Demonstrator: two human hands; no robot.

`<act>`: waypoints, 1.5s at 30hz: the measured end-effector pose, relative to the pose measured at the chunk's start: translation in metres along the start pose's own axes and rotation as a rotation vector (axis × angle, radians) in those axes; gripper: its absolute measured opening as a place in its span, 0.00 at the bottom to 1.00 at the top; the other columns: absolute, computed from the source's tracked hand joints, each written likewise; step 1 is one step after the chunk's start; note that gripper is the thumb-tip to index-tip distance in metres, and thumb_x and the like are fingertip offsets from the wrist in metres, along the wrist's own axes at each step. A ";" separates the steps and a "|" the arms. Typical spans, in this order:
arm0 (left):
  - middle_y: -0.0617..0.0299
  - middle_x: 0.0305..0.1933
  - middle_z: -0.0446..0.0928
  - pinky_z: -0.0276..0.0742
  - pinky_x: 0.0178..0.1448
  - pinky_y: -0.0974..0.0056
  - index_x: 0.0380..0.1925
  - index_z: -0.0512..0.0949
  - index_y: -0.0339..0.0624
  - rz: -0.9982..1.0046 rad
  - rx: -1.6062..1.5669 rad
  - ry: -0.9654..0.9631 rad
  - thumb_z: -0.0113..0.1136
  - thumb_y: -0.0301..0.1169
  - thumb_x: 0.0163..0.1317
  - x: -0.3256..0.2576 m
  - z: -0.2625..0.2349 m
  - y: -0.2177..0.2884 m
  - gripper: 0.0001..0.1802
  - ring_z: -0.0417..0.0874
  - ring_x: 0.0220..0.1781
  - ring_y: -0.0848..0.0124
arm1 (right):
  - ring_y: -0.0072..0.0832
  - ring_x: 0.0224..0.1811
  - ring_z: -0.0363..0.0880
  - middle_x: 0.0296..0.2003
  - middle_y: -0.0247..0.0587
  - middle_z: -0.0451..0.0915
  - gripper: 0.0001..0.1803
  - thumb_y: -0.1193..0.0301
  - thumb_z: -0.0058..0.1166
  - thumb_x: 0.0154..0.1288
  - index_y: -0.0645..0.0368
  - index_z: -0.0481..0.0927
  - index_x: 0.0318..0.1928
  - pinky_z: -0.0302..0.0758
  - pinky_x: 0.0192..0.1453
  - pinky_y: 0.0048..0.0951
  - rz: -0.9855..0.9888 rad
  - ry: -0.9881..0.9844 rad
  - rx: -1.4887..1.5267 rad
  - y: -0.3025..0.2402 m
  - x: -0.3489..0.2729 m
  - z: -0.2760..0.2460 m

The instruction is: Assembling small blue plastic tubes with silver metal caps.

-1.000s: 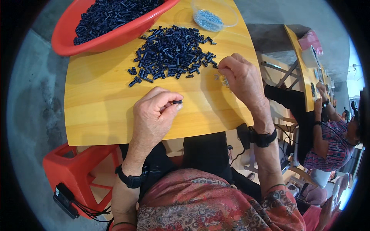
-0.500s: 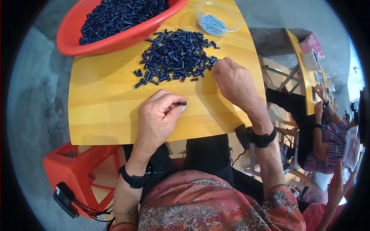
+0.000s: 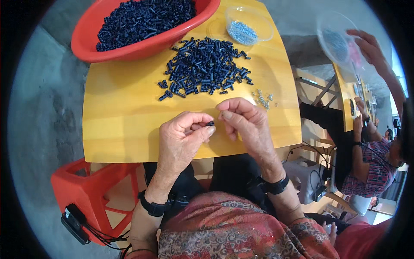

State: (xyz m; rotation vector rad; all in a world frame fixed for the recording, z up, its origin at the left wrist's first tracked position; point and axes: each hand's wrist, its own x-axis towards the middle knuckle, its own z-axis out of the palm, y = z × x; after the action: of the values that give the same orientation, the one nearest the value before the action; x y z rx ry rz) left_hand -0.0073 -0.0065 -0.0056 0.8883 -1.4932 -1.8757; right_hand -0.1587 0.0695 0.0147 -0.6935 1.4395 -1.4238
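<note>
My left hand is closed in a pinch around a small black plastic tube piece, its round open end facing right. Just beside that end is my right hand, with thumb and forefinger pressed together; anything between them is too small to make out. Beyond both hands lies a loose heap of dark plastic pieces of the same sort on the yellow table. Several small silvery metal pieces, resembling screws, lie scattered past my right hand.
A big red basin full of dark pieces stands at the far left. At the far edge sits a clear plastic bowl with silvery-blue bits. To the right, another person's hand is by a clear tub. A red stool stands lower left.
My right hand has come in from the right of the heap to my left hand, uncovering the scattered metal pieces. Another person's arm and a clear tub have appeared at the upper right.
</note>
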 end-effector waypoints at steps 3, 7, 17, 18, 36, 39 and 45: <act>0.63 0.31 0.80 0.77 0.35 0.75 0.36 0.80 0.33 -0.013 -0.042 -0.003 0.64 0.19 0.53 -0.001 -0.001 -0.002 0.09 0.79 0.29 0.80 | 0.11 0.22 0.70 0.26 0.29 0.77 0.06 0.75 0.51 0.66 0.63 0.77 0.42 0.65 0.22 0.13 -0.035 -0.009 -0.056 0.004 -0.003 0.003; 0.62 0.31 0.80 0.78 0.34 0.75 0.37 0.79 0.33 -0.030 -0.102 -0.015 0.64 0.19 0.54 -0.003 0.000 -0.004 0.09 0.79 0.29 0.80 | 0.10 0.23 0.71 0.25 0.28 0.76 0.05 0.74 0.52 0.66 0.62 0.77 0.39 0.66 0.23 0.13 -0.048 0.037 0.013 0.007 -0.007 0.008; 0.61 0.30 0.80 0.77 0.33 0.75 0.37 0.79 0.31 -0.003 -0.078 -0.008 0.63 0.19 0.55 -0.002 -0.001 -0.004 0.09 0.80 0.29 0.78 | 0.11 0.24 0.71 0.24 0.27 0.76 0.04 0.73 0.54 0.66 0.60 0.77 0.38 0.67 0.25 0.13 -0.116 0.032 0.006 0.015 -0.009 0.018; 0.62 0.30 0.81 0.77 0.32 0.75 0.36 0.80 0.32 0.005 -0.072 -0.005 0.65 0.21 0.54 -0.003 -0.001 -0.004 0.09 0.80 0.28 0.79 | 0.11 0.24 0.71 0.24 0.27 0.76 0.04 0.73 0.54 0.66 0.60 0.77 0.38 0.67 0.25 0.13 -0.110 0.030 0.009 0.015 -0.010 0.019; 0.62 0.27 0.81 0.76 0.30 0.76 0.35 0.80 0.32 -0.007 -0.091 -0.036 0.65 0.22 0.55 -0.005 -0.006 -0.004 0.07 0.79 0.26 0.80 | 0.12 0.22 0.71 0.23 0.29 0.77 0.04 0.75 0.57 0.62 0.62 0.80 0.36 0.67 0.25 0.14 -0.093 0.054 0.037 0.018 -0.010 0.018; 0.62 0.27 0.81 0.75 0.30 0.76 0.35 0.80 0.32 -0.029 -0.093 -0.044 0.65 0.22 0.56 -0.005 -0.006 -0.003 0.07 0.79 0.26 0.80 | 0.12 0.23 0.72 0.25 0.30 0.78 0.03 0.76 0.58 0.62 0.63 0.80 0.35 0.68 0.27 0.15 -0.087 0.034 0.040 0.017 -0.010 0.016; 0.60 0.26 0.81 0.76 0.30 0.75 0.34 0.80 0.31 -0.124 -0.146 -0.132 0.66 0.23 0.55 -0.002 -0.012 0.003 0.08 0.80 0.26 0.79 | 0.21 0.28 0.77 0.29 0.36 0.80 0.03 0.81 0.61 0.55 0.64 0.81 0.32 0.74 0.33 0.21 -0.411 0.004 -0.420 0.010 -0.008 0.012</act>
State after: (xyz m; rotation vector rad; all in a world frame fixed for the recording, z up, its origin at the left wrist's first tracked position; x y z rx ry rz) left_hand 0.0036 -0.0131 -0.0040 0.8196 -1.3827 -2.1403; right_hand -0.1427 0.0731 0.0090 -1.3125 1.6852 -1.4307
